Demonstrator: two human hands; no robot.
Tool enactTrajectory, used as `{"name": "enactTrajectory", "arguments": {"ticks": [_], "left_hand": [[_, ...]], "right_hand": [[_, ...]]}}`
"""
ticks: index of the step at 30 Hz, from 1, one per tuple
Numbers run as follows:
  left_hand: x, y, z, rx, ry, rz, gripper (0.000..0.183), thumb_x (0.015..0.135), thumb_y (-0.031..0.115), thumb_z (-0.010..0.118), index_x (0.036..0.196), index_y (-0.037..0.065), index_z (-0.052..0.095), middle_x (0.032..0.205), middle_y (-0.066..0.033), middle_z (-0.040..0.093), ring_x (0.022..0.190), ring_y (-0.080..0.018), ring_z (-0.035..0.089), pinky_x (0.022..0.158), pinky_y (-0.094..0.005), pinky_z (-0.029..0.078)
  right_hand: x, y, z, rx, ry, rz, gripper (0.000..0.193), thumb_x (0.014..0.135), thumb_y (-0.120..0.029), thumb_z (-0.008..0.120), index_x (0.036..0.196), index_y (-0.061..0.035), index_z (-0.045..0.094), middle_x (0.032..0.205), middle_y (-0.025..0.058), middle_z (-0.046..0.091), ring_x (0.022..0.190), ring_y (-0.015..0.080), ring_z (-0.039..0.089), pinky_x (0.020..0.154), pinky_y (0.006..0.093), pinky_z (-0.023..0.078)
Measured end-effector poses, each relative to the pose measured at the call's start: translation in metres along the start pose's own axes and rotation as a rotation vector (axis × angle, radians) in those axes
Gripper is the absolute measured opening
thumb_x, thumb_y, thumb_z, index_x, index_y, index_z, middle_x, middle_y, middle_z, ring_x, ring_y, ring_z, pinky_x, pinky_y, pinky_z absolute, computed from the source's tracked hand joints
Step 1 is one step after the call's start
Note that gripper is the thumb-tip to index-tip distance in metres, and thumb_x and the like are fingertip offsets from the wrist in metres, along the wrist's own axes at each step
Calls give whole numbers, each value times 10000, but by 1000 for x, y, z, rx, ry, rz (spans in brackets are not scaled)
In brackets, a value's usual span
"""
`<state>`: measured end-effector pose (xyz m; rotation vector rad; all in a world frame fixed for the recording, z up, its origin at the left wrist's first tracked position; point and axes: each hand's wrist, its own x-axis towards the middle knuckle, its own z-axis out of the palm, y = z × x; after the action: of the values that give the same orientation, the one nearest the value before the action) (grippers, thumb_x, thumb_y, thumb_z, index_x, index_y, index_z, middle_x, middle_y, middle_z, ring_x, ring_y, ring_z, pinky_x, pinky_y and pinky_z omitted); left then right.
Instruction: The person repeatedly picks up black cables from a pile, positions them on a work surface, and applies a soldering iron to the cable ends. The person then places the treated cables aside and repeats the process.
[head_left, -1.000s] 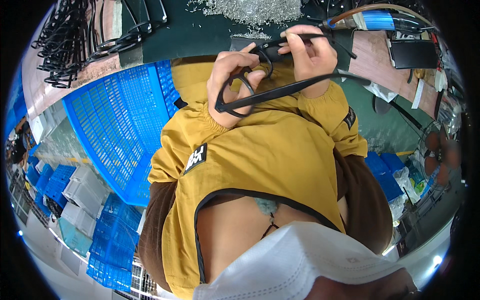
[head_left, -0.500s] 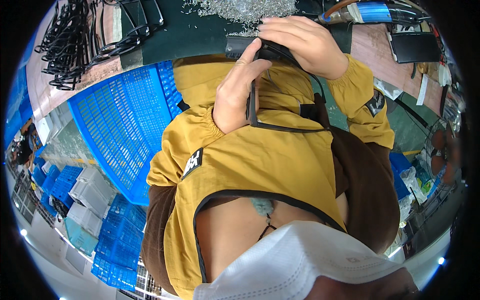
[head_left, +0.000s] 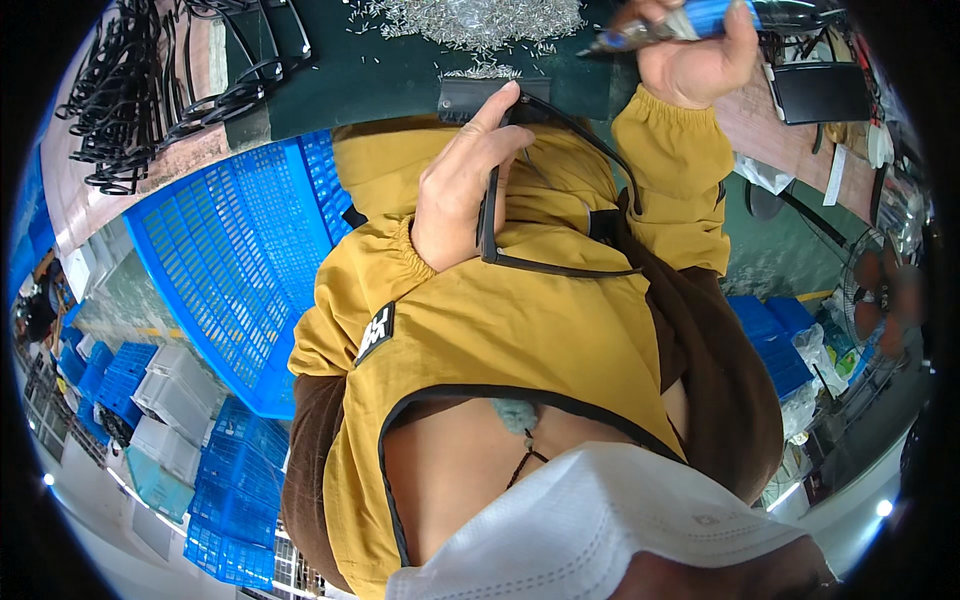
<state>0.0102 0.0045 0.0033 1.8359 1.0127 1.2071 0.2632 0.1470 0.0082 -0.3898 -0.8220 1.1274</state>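
My left hand [head_left: 465, 190] pinches a black eyeglass frame [head_left: 565, 268] near a hinge. Its index fingertip rests at a small black block [head_left: 470, 98] on the table's near edge. One temple points right, and the rest of the frame hangs down against my yellow apron. Off to the right, my right hand [head_left: 690, 70] is raised over the table, its fingers and thumb closed around a blue-and-black power screwdriver [head_left: 705, 18], blurred by motion. The screwdriver's narrow tip points left. Small silver screws [head_left: 480, 18] lie heaped on the dark mat beyond the block, with several on the block.
More black eyeglass frames [head_left: 115, 110] are piled at the table's left. A blue crate [head_left: 225, 260] stands below the table edge on my left. At the right are a flat black box [head_left: 822, 93] and a fan [head_left: 870, 295].
My right hand has left the eyeglass frame by the block, moved right, and picked up the screwdriver from the table. My left hand keeps its hold on the frame.
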Motion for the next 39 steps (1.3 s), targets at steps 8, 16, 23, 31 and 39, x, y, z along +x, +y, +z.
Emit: {"name": "enactTrajectory", "arguments": {"ticks": [8, 16, 23, 31, 39], "left_hand": [[-4, -12, 3, -63, 6, 26, 381, 778, -215, 586, 1086, -6, 668, 1346, -317, 624, 929, -358, 734, 758, -339, 584], [-9, -13, 1, -99, -24, -11, 419, 748, -211, 565, 1099, -8, 673, 1379, -302, 613, 896, -330, 721, 745, -338, 582], [-9, -14, 0, -76, -15, 3, 379, 766, -199, 575, 1068, 1, 687, 1362, -281, 632, 988, -352, 732, 783, -340, 589], [-8, -16, 11, -91, 101, 14, 274, 817, -184, 585, 1011, -15, 679, 1322, -295, 651, 1011, -365, 736, 830, -365, 594], [7, 7, -14, -647, 200, -448, 209, 1075, 113, 531, 1096, -46, 665, 1004, -149, 673, 1001, -230, 684, 841, -295, 589]], "right_hand": [[-19, 31, 51, 879, 68, 166, 305, 1018, -352, 627, 1198, -116, 554, 794, 15, 497, 591, 116, 465, 461, 244, 368], [-32, 20, 52, 354, -163, 179, 347, 1013, -377, 649, 1242, -133, 554, 760, 25, 508, 576, 143, 504, 461, 261, 373], [-33, 29, 63, 207, -75, 238, 306, 1012, -315, 652, 1196, -96, 543, 752, 40, 510, 548, 138, 489, 453, 259, 363], [-31, 29, 62, 27, -57, 381, 194, 1031, -252, 617, 1000, -113, 485, 715, 24, 466, 529, 116, 459, 433, 244, 343], [-18, 20, 39, 100, -59, 129, 243, 1047, -348, 574, 1154, -133, 611, 745, -18, 500, 565, 77, 446, 422, 220, 330]]}}
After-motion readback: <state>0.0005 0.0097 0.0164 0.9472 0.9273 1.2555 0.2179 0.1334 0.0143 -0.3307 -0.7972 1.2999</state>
